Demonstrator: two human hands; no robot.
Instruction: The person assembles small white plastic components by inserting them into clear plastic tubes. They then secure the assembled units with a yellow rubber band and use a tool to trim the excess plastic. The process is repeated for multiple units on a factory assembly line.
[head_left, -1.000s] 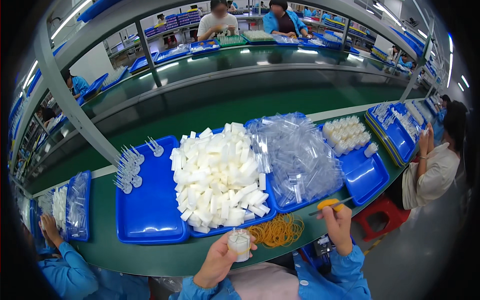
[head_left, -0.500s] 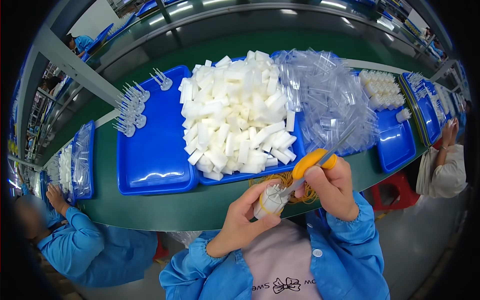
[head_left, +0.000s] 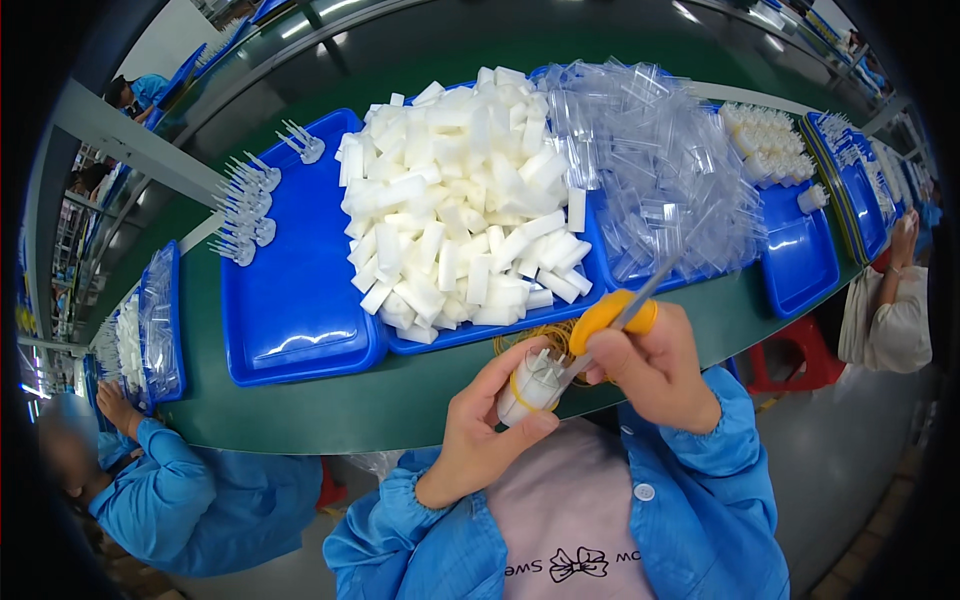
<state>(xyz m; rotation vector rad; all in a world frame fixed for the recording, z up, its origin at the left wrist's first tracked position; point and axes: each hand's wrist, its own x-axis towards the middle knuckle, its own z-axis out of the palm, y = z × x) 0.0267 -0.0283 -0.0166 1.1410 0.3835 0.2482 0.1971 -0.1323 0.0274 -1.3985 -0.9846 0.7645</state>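
Note:
In my left hand [head_left: 480, 425] is a short white cylindrical bundle [head_left: 533, 388], tilted, with a yellow rubber band around it and small white tips at its upper end. My fingers and thumb wrap its sides. My right hand [head_left: 650, 365] is closed on a slim grey metal tool with a rounded orange grip [head_left: 612, 318]; its exact kind is unclear. One end of the tool reaches the top of the bundle, and the other points up and away to the right. A loose pile of yellow-brown rubber bands [head_left: 548, 338] lies just beyond my hands, partly hidden by them.
A blue tray [head_left: 300, 345] at left holds white pronged pieces [head_left: 243, 225]. White foam-like blocks [head_left: 455, 215] heap up in the middle, beside clear plastic pieces [head_left: 660, 180]. At right, a smaller blue tray [head_left: 800, 255] holds banded white bundles [head_left: 765, 145]. Co-workers sit on both sides.
My view has shifted slightly, so the trays appear higher and a little left. My hands keep their grips, with the tool still at the bundle's top; the bundle appears slightly turned.

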